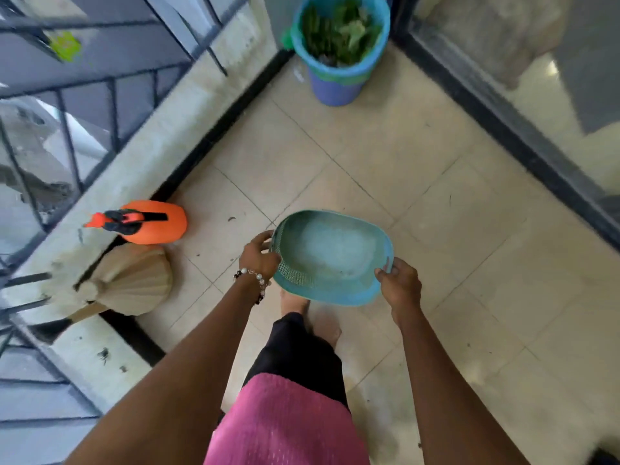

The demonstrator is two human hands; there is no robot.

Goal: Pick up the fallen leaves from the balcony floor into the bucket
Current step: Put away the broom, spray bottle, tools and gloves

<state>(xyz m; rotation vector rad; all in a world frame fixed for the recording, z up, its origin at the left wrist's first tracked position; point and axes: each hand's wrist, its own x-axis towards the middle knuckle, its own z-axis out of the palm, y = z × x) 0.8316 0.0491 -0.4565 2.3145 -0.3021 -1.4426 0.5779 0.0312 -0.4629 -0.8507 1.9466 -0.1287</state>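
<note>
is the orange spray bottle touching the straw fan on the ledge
Apart: the head view shows a strip of bare ledge between the orange spray bottle and the straw fan.

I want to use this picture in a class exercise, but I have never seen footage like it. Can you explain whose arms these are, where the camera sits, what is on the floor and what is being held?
There is no machine here. A person wears a camera on the head, so the single view looks down their own arms to the tiled balcony floor. The left hand and the right hand each grip an edge of a teal basket, which looks empty. Ahead, in the corner, stands a blue bucket already holding green leaves. By the low wall on the left lie an orange spray bottle and a beige fan-shaped object, perhaps a hand fan. Only small dark specks show on the tiles.
</note>
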